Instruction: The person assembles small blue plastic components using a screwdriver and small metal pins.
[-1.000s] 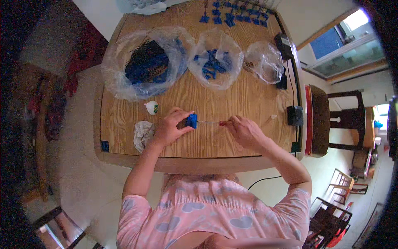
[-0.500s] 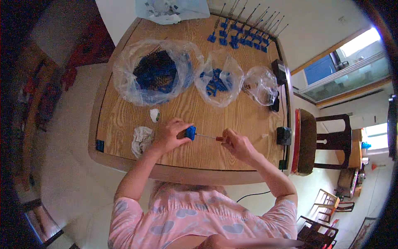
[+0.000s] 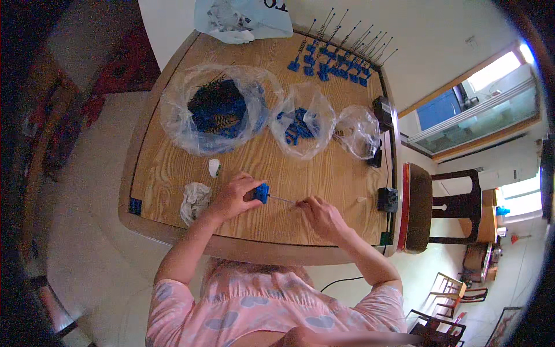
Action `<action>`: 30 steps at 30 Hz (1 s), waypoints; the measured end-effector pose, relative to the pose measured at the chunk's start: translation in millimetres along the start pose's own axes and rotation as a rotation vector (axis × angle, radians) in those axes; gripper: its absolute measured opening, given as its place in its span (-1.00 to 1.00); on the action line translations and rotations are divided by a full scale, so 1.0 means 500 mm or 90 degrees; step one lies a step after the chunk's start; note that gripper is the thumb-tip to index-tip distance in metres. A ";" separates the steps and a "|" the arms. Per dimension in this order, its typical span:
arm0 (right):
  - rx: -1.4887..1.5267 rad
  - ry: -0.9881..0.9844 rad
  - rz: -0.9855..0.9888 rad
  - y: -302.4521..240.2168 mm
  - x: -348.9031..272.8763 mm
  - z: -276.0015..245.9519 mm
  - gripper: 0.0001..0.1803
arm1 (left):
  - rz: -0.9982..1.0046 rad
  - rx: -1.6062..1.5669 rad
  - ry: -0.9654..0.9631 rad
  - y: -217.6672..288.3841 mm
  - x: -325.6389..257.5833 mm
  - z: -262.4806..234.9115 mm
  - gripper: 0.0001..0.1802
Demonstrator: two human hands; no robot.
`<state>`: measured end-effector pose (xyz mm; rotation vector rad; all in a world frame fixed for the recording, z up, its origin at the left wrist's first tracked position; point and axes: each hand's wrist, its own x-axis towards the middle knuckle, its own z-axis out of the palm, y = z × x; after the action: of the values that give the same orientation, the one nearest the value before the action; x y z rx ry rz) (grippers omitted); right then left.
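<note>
Over the near half of the wooden table, my left hand [image 3: 233,198] pinches a small blue plastic part [image 3: 262,193] between thumb and fingers. Closed round the handle of a screwdriver [image 3: 281,199] is my right hand [image 3: 321,216]. The thin metal shaft points left and its tip meets the right side of the blue part. In this frame the fingers cover most of the handle. Beside my left forearm lies a crumpled white cloth or tissue [image 3: 195,202], and a small white piece [image 3: 214,168] rests just beyond my left hand.
Across the table stand clear bags of black and blue parts [image 3: 173,124], blue pieces [image 3: 306,151] and little else visible [image 3: 352,115]. Blue parts with springs and upright rods [image 3: 324,70] line the far right. Black boxes [image 3: 387,200] sit along the right edge, near a chair [image 3: 417,208].
The screwdriver's reddish-brown handle, visible earlier, is now mostly covered by my right fingers. Both hands and the blue part sit slightly lower and further left in view, as the whole view has shifted.
</note>
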<state>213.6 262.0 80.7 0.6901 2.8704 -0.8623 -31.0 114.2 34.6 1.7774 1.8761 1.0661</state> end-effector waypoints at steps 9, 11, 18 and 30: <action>0.084 -0.047 0.080 0.012 0.004 0.002 -0.75 | 0.017 -0.001 0.021 -0.017 -0.004 0.017 -0.29; 0.082 0.002 0.014 0.025 0.007 0.003 -0.72 | 0.003 -0.009 0.010 -0.009 -0.002 0.010 -0.29; 0.131 0.016 0.041 0.001 0.012 -0.004 -0.78 | 0.006 0.015 -0.007 -0.003 -0.001 -0.002 -0.29; 0.013 0.053 -0.040 -0.004 0.015 -0.005 -0.74 | 0.000 0.006 0.037 0.007 -0.005 -0.007 -0.37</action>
<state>206.0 264.7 82.4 0.6564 2.9758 -0.8923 -30.4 110.6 38.8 1.7687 1.9181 1.1228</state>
